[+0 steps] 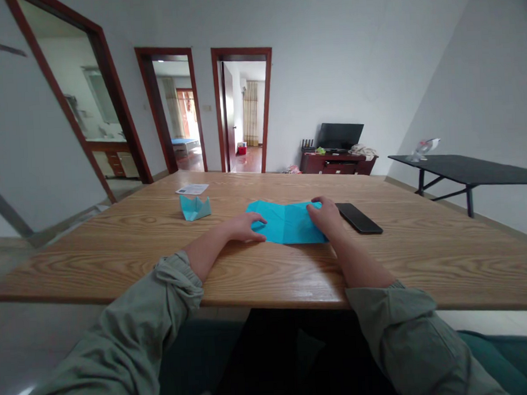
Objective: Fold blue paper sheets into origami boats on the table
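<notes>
A bright blue sheet of paper (pixel 286 224) lies on the wooden table in front of me, with a vertical crease near its middle and fainter diagonal creases on its left half. Its top left corner looks folded or cut at a slant. My left hand (pixel 242 227) rests at the sheet's left edge, thumb and fingers spread apart and touching the paper. At the right edge my right hand (pixel 327 216) grips the sheet, thumb on its face and the other fingers partly hidden. A folded light-blue paper piece (pixel 195 207) with pointed tips stands to the left.
A black phone-like slab (pixel 360 218) lies just right of my right hand. Behind the folded piece is a white printed card (pixel 192 189). The wooden table's (pixel 276 279) front edge runs below my forearms. A black table (pixel 474 169) stands beyond, at right.
</notes>
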A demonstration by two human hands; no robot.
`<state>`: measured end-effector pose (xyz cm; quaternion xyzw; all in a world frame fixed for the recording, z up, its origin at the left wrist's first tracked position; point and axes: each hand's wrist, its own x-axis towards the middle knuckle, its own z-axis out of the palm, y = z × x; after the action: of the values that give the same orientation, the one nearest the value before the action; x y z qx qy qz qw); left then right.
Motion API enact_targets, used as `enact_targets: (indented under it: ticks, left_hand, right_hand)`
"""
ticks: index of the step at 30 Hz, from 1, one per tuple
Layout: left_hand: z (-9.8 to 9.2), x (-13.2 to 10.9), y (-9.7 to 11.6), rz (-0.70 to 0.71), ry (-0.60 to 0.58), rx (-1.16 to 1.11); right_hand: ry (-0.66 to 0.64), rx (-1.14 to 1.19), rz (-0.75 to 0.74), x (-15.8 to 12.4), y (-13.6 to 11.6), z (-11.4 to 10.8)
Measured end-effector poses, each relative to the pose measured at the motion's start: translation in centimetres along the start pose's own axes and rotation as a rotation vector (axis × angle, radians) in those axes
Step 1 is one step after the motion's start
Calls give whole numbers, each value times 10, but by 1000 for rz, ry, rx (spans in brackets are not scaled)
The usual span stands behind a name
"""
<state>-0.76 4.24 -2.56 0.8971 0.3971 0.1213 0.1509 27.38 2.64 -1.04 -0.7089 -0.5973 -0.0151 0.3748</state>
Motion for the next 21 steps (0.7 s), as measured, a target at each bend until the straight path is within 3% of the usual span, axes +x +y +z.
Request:
enact_targets:
  ticks: [4, 10, 16, 19, 21]
  left_hand:
    - [0, 1, -1, 46, 52, -13]
    - [-1, 2, -3, 21, 82, -75]
    - [-2, 1, 1, -3, 106, -110]
    - [-3, 3, 2, -40, 185, -223]
    - [-4, 6, 3, -107, 314, -393]
  right_hand:
    - [-14, 26, -32, -2, -3, -2]
    - [-161, -116, -73, -5, -1, 2]
    - [-154, -154, -113, -5, 1, 3]
    - [-130, -148, -119, -5, 1, 3]
    - [-163, -175, -123, -5, 2, 3]
